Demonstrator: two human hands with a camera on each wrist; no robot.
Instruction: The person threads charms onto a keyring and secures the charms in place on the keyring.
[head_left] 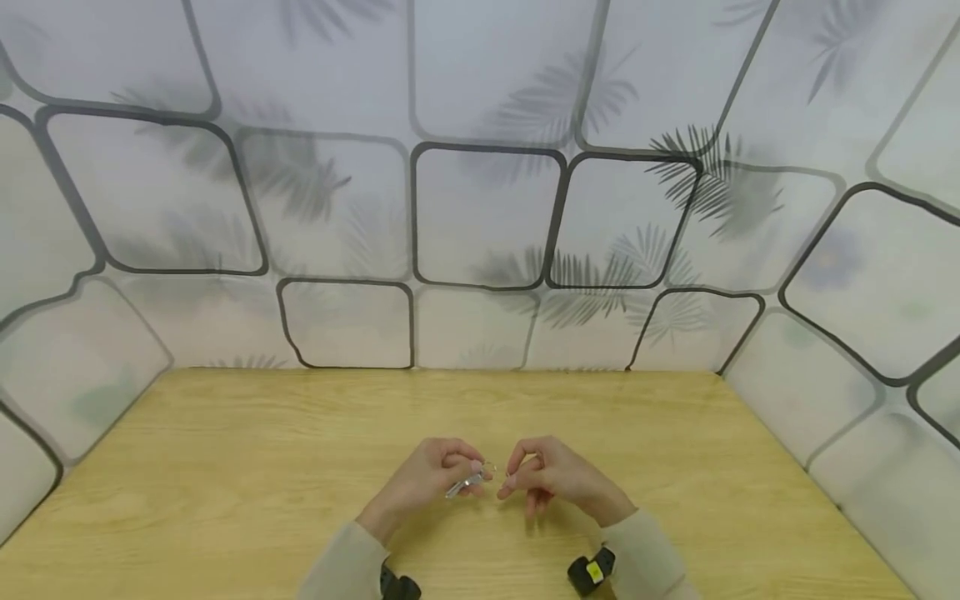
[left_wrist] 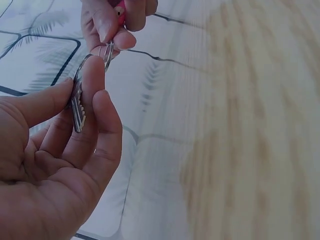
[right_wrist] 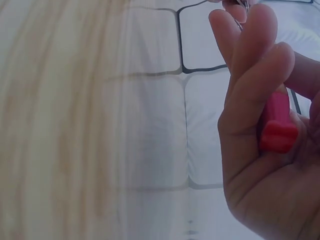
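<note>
As hands (head_left: 437,477) curl, L (left_wrist: 65,165) pinching key (left_wrist: 77,111), R (head_left: 561,477) gripping red obj (right_wrist: 278,129)

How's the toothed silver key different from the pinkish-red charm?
The key is silvery; the charm is pinkish red. The key is thin and toothed, while the charm is chunky. The left hand holds the key; the right hand holds the charm. Both are hand-held.
</note>
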